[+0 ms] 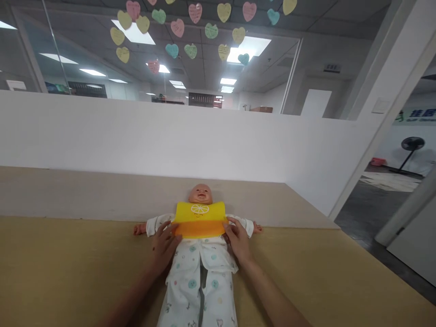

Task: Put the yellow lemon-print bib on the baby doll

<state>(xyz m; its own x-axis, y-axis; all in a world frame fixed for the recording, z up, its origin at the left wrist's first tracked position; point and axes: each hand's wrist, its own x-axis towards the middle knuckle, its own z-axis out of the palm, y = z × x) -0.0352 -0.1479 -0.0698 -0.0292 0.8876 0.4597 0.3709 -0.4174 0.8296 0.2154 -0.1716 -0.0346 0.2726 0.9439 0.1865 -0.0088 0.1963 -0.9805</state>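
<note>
A baby doll (200,195) lies on its back with its arms stretched out to the sides, dressed in white patterned clothes (218,284). Over its chest lies a yellow baby bib (182,211) with a white citrus slice print and an orange pocket band along the bottom. My left hand (165,246) grips the bib's lower left edge, fingers and thumb at the side of the band. At the opposite edge, my right hand (239,240) has thumb and fingers closed on the band's corner. The bib's neck fastening is hidden from this view.
The doll rests on a wooden table (85,268) with a paler strip (85,195) at the back. Behind stands a white wall (170,141) under a window with heart-shaped notes (195,13). To the right, a doorway shows a black fan (413,144).
</note>
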